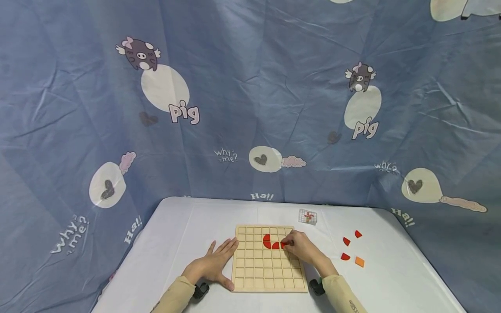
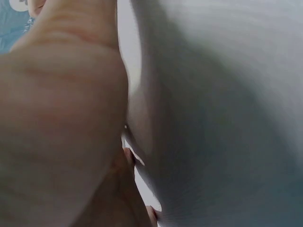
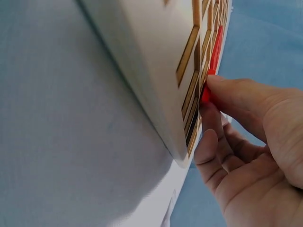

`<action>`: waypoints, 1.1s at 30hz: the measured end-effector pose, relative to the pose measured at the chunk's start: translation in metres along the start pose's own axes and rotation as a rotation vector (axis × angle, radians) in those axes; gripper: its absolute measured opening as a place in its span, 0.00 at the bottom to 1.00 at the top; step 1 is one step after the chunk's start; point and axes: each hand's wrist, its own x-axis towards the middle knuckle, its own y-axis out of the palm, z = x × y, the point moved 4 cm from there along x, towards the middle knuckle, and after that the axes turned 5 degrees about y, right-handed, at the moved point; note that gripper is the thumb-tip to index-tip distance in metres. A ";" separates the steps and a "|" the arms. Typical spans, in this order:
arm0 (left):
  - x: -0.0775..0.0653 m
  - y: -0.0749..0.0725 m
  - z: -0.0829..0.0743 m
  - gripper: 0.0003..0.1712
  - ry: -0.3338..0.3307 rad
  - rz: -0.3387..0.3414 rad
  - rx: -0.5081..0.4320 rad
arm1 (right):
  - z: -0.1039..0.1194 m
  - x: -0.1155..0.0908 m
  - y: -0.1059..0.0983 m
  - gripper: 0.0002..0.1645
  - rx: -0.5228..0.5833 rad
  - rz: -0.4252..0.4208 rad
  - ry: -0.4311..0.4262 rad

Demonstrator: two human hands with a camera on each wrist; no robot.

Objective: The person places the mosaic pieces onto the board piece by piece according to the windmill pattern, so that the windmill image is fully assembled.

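Note:
A square wooden grid board [image 1: 258, 273] lies on the white table. Several red quarter-circle pieces [image 1: 267, 238] sit in cells of its upper part. My right hand [image 1: 303, 247] is over the board's upper right area and pinches another red quarter-circle piece [image 3: 206, 93] between thumb and fingers, right at the grid cells. My left hand [image 1: 214, 263] lies flat with fingers spread beside the board, its fingertips and thumb at the left edge. In the left wrist view, the palm side [image 2: 57, 118] of that hand fills much of the picture and the board is hidden.
To the right of the board lie a few loose red quarter-circle pieces [image 1: 345, 256] and an orange square piece [image 1: 359, 261]. Behind the board is a small card [image 1: 307, 216] printed with a grid and a red and orange pattern. A blue patterned cloth [image 1: 235, 108] hangs around the table [image 1: 211, 217].

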 end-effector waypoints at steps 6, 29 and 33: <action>-0.001 -0.001 0.000 0.79 -0.005 -0.001 0.000 | 0.001 -0.001 0.001 0.09 -0.001 -0.015 -0.015; 0.000 -0.001 0.000 0.79 0.007 -0.003 -0.007 | -0.002 0.002 0.004 0.06 0.103 0.008 0.033; 0.000 -0.001 0.001 0.79 0.002 -0.005 -0.007 | -0.003 0.001 0.005 0.06 0.105 0.011 0.037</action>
